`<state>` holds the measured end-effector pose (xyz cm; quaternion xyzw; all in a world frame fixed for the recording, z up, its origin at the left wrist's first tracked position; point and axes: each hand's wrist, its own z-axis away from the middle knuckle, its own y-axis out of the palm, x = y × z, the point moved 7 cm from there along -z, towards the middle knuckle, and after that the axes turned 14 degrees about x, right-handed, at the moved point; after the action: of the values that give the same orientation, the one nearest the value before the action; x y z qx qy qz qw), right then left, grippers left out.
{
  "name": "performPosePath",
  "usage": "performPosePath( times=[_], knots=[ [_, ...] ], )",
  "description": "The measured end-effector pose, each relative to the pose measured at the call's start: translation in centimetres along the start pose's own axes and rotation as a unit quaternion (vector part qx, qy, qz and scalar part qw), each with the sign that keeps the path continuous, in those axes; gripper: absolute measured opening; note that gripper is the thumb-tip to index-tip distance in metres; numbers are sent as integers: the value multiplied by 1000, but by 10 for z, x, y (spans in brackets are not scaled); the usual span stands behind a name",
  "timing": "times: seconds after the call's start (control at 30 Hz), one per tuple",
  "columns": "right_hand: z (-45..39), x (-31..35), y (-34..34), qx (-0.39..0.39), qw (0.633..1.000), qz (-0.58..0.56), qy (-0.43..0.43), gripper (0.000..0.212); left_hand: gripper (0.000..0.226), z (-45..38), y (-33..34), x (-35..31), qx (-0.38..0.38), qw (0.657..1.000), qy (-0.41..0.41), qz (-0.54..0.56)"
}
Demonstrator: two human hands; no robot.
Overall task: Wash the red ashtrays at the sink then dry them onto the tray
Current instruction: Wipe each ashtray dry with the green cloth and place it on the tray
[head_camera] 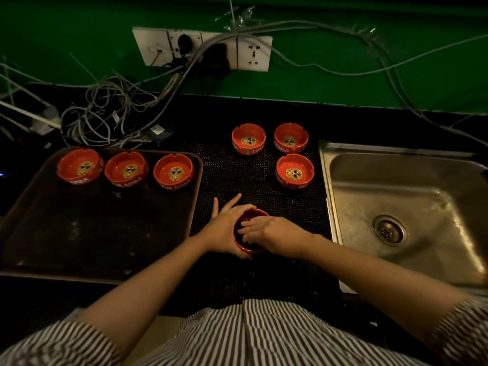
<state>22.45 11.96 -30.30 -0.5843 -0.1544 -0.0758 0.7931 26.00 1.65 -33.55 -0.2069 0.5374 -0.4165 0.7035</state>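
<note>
While the left hand [224, 228] curls its grip round the near-left side of a round red ceramic ashtray [250, 248] over the black dotted rubber mat [253, 180] on the dark counter [343, 122], the right hand [272, 235] lays its fingers [247, 231] inside the bowl; whether they hold anything there I cannot tell. Three more red ashtrays with a gold lion emblem [295, 171] sit on the mat farther back. Another three [126, 169] stand in a row along the far edge of the brown rectangular tray [79, 233] at left. The stainless steel sink [422, 186] lies at right.
</note>
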Motion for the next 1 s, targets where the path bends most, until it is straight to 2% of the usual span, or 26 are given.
performPosePath(
  times=[0.1,0.17,0.27,0.37,0.43,0.47,0.6,0.67,0.73,0.83,1.0],
  knots=[
    [8,-5,-20,-20,999,-23,25,25,124,-1,-4,1,34,999,-1,-13],
    [26,-11,-37,-89,990,-88,67,23,129,0,-3,2,41,998,-19,-32],
    [70,-41,-44,-208,938,-202,190,23,138,5,-3,-6,29,997,-58,-35],
    [104,-72,-20,-287,881,-214,309,19,136,2,-8,-25,7,996,-75,-39],
    [112,-81,10,-287,853,-227,371,21,128,-8,-8,-36,15,993,-94,-73],
    [111,-80,24,-276,853,-213,388,25,124,-13,-8,-40,24,990,-111,-87],
    [101,-61,39,-216,891,-24,399,46,113,-32,-12,-53,32,986,-141,-83],
    [100,-62,33,-199,892,9,406,53,110,-37,-17,-58,-3,993,-115,-31],
    [103,-67,35,-198,892,6,407,56,105,-39,-21,-60,-48,994,-71,71],
    [107,-68,42,-232,890,-35,391,53,100,-34,-20,-57,-102,973,-14,206],
    [110,-71,42,-275,874,-84,391,38,97,-9,-2,-37,-131,930,10,342]
  ],
)
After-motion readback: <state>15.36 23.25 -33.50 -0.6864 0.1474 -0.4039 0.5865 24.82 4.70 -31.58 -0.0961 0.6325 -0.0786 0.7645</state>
